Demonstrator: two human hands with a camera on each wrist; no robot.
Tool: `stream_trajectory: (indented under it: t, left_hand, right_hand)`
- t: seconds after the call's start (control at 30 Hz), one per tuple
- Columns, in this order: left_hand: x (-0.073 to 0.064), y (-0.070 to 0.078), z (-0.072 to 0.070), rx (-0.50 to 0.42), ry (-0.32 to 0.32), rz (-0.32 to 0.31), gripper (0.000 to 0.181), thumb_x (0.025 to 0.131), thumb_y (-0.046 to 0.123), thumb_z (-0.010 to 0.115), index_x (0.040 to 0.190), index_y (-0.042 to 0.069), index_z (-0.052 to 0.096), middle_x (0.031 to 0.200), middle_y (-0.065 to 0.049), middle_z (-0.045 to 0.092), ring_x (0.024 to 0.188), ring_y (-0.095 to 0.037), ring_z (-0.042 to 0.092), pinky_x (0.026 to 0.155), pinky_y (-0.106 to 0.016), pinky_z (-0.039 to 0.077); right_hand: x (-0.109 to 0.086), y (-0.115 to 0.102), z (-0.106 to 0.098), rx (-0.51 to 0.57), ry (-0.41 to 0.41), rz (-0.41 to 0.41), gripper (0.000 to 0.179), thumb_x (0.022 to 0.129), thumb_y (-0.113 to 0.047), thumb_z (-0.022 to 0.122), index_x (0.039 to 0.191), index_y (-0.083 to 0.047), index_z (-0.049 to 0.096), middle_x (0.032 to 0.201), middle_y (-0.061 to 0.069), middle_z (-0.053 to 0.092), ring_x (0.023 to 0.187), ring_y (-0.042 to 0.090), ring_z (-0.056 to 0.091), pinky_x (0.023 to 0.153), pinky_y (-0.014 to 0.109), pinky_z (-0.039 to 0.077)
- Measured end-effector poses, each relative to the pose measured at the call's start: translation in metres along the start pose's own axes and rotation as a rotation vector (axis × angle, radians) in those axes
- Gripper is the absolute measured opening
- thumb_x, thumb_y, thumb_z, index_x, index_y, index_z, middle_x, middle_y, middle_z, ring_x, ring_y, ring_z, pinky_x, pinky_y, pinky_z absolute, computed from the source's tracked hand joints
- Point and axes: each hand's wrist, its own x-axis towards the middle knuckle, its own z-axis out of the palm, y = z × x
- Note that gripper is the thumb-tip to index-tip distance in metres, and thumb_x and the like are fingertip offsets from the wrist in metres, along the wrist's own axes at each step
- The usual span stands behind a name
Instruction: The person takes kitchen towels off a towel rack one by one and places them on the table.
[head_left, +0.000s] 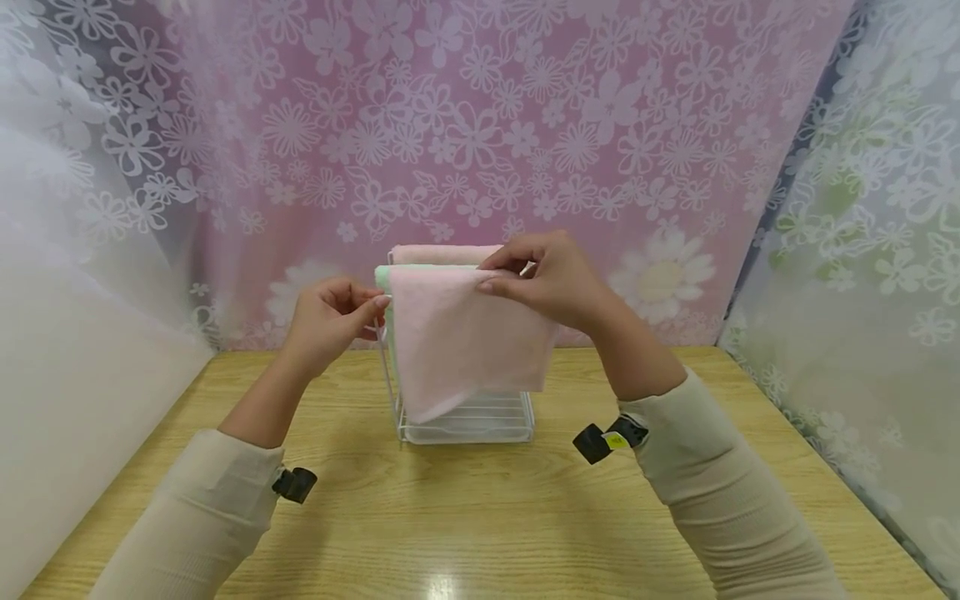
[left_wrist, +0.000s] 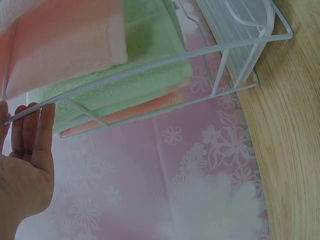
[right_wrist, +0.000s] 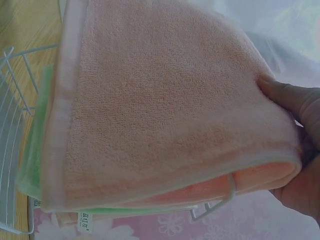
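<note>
A white wire rack stands on the table with folded towels draped over its bars. My left hand pinches the rack's upper left side; in the left wrist view its fingers curl over the white side rail. With thumb and fingers, my right hand holds the top fold of the front pink towel, which hangs down the near side. Behind it hang a green towel and another pink towel at the back. In the right wrist view, a bar end shows inside the pink towel's fold.
The rack's low tray base sits on the wood-grain table. A pink flowered curtain closes off the back, with pale sheets along both sides. A small printed label hangs below the towels.
</note>
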Motion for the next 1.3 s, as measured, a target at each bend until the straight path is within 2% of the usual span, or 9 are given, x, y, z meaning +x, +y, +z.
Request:
stream_trajectory:
  t: [0.27,0.67,1.07,1.3]
  left_hand:
    - [0.001,0.002,0.000,0.010,-0.003,0.006,0.020,0.093,0.011,0.068,0.090,-0.008,0.065,0.078,-0.018,0.066,0.066,-0.025,0.068,0.063,-0.036,0.060]
    - [0.001,0.002,0.001,0.012,0.003,0.006,0.021,0.093,0.011,0.069,0.089,-0.009,0.064,0.077,-0.019,0.065,0.064,-0.020,0.067,0.063,-0.036,0.060]
    - [0.000,0.002,0.000,0.004,-0.002,0.025,0.018,0.092,0.009,0.069,0.088,-0.008,0.064,0.075,-0.016,0.066,0.063,-0.021,0.067,0.062,-0.036,0.060]
    - [-0.001,0.002,0.000,0.010,-0.011,0.035,0.018,0.093,0.008,0.068,0.088,-0.008,0.064,0.075,-0.018,0.066,0.064,-0.023,0.067,0.062,-0.035,0.060]
  right_hand:
    - [-0.013,-0.002,-0.002,0.016,-0.004,-0.039,0.010,0.079,-0.008,0.083,0.088,-0.006,0.078,0.077,0.000,0.069,0.067,0.015,0.059,0.056,0.026,0.049]
    - [-0.029,0.004,0.002,0.013,0.031,-0.055,0.012,0.079,-0.007,0.082,0.090,-0.005,0.078,0.080,0.000,0.069,0.072,0.013,0.061,0.064,0.031,0.058]
    - [-0.044,0.007,0.007,0.062,0.050,-0.003,0.010,0.080,-0.006,0.081,0.090,-0.005,0.078,0.083,0.001,0.070,0.076,0.014,0.061,0.066,0.028,0.058]
    - [-0.051,0.010,0.009,0.084,0.059,0.007,0.011,0.080,-0.004,0.081,0.090,-0.004,0.077,0.086,0.002,0.072,0.077,0.014,0.063,0.068,0.027,0.058]
